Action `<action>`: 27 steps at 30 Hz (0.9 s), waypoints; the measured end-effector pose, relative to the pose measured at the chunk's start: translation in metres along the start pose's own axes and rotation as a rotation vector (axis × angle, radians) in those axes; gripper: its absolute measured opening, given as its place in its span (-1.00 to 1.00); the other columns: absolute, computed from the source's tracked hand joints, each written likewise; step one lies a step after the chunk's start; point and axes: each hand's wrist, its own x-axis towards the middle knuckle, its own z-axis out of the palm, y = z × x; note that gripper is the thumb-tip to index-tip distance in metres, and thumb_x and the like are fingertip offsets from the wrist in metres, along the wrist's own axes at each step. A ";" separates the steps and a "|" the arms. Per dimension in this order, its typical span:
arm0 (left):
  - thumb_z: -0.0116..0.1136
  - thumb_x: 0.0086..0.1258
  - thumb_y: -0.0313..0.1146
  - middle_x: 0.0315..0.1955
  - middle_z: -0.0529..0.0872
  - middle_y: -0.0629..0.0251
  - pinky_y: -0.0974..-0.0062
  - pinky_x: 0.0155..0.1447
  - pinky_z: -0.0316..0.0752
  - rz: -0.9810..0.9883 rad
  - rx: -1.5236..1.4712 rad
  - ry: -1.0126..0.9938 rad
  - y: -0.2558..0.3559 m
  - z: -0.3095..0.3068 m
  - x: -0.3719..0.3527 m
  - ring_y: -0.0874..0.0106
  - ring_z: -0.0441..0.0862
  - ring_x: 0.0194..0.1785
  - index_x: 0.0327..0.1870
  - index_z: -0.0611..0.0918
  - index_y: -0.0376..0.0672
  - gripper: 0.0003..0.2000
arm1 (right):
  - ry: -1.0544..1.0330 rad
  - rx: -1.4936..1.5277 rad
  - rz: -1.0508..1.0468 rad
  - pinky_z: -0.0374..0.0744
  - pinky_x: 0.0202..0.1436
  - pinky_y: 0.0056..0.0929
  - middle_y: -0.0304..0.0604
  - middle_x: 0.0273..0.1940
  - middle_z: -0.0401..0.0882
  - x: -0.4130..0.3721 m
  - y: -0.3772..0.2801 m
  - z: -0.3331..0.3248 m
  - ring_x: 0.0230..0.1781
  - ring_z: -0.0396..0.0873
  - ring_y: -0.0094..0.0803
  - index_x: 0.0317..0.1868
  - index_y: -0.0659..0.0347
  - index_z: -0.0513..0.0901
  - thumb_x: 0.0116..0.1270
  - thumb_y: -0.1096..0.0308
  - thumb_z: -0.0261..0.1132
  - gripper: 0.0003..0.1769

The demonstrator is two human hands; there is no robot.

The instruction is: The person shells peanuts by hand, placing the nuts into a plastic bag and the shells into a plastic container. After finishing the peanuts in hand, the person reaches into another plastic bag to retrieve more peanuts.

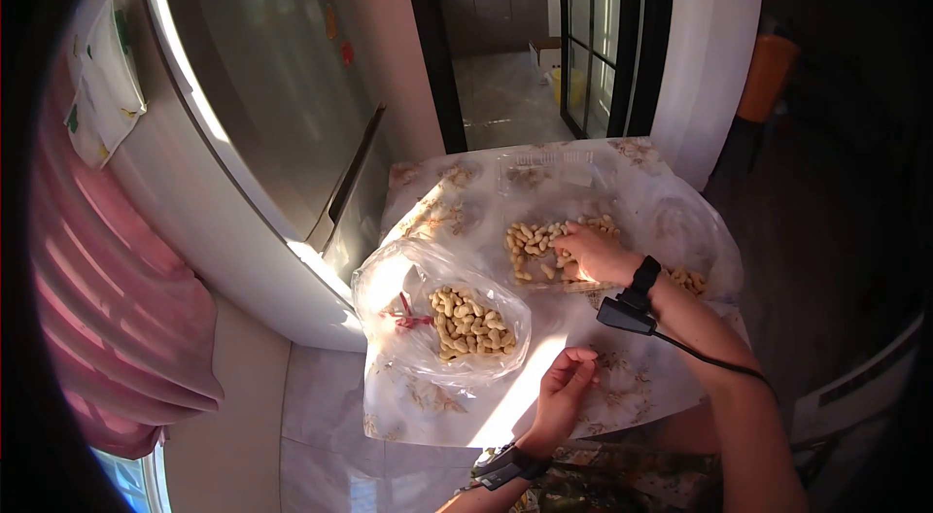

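My right hand (593,254) reaches down into a clear plastic box among unshelled peanuts (532,239), touching them. Its fingers are bent together, and what lies between them is hidden. Near the front of the table, my left hand (567,387) hovers with its fingers curled in and the thumb against them; anything inside is too small to make out. To its left lies an open clear plastic bag (389,275) with a heap of peanuts (471,324) and a red tie (408,320). More peanuts (688,281) sit to the right, partly behind my right forearm.
A flower-patterned cloth covers the table (418,406). The box's clear lid (549,171) lies toward the back. A tall grey fridge (282,76) stands close on the left, and a glass door (591,47) opens to a kitchen behind. A cable runs from my right wrist.
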 end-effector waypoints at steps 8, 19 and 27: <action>0.07 0.55 -0.44 -0.28 0.57 0.42 0.62 -0.01 0.39 -0.009 -0.017 0.007 -0.001 0.000 0.000 0.58 0.47 -0.21 -0.01 0.55 -0.19 -0.90 | 0.269 -0.075 0.000 0.52 -0.29 0.02 0.15 -0.44 0.60 -0.002 0.000 -0.005 -0.35 0.58 0.20 -0.35 0.29 0.51 0.31 0.27 0.33 -0.75; 0.02 0.59 -0.34 -0.17 0.60 0.29 0.52 0.08 0.43 0.006 -0.106 -0.035 -0.006 -0.009 0.003 0.46 0.53 -0.10 0.06 0.53 -0.21 -0.82 | 0.401 0.352 0.110 0.48 -0.38 -0.28 -0.06 -0.50 0.57 -0.031 -0.066 -0.036 -0.48 0.55 -0.21 -0.23 0.30 0.54 0.46 0.23 0.24 -0.74; -0.27 0.58 0.19 0.37 0.39 0.16 0.20 0.53 0.12 0.001 -0.486 -0.095 0.005 -0.007 0.007 0.23 0.30 0.44 0.45 0.25 -0.18 -0.34 | 0.375 1.034 0.270 0.47 -0.29 -0.66 -0.36 -0.41 0.47 -0.107 -0.135 0.046 -0.37 0.45 -0.69 -0.14 0.30 0.56 0.54 0.39 0.13 -0.86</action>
